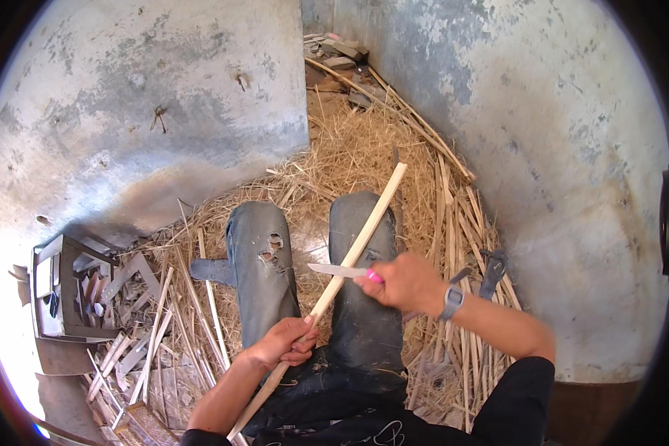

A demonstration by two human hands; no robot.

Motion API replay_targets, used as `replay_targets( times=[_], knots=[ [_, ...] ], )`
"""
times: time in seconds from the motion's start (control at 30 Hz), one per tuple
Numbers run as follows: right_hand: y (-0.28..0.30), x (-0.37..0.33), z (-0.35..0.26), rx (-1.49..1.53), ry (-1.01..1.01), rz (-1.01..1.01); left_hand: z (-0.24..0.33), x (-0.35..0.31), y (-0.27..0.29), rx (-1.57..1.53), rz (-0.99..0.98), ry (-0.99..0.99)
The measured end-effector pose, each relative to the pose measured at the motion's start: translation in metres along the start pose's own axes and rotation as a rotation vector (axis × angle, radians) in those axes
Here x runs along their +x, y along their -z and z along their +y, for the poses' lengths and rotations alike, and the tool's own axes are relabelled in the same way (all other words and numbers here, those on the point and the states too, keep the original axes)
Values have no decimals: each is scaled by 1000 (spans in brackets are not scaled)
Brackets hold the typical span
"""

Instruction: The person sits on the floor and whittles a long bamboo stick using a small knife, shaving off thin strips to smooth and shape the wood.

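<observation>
Black shirt (334, 427) fills bottom centre; left grip (281, 343) clenches a wooden strip (362, 239), right grip (407, 282) a knife (334, 270), best slid shallowly toward upper right.

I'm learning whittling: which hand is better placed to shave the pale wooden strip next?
Probably the right hand: it holds the pink-handled metal knife, blade across the strip; the left hand grips the strip lower.
</observation>
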State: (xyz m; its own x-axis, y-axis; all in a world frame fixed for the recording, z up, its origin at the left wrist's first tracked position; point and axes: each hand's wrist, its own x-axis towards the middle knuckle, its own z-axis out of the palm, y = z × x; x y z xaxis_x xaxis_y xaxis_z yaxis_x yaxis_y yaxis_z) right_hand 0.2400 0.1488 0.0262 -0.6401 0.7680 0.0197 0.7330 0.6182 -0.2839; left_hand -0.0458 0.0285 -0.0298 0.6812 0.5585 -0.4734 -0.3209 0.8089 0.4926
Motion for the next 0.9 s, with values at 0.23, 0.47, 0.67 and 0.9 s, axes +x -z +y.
replay_targets(
  times=[0.23,0.47,0.67,0.9],
  knots=[
    [-5,7,10,-40,-93,131,4,-1,-4,147,124,-47],
    [11,15,65,54,-257,297,3,-7,-11,146,109,-49],
    [7,-7,-4,-12,-61,-90,-4,-5,-6,151,115,-49],
    [8,13,48,-9,-145,79,-2,-1,-18,152,162,-45]
  ],
)
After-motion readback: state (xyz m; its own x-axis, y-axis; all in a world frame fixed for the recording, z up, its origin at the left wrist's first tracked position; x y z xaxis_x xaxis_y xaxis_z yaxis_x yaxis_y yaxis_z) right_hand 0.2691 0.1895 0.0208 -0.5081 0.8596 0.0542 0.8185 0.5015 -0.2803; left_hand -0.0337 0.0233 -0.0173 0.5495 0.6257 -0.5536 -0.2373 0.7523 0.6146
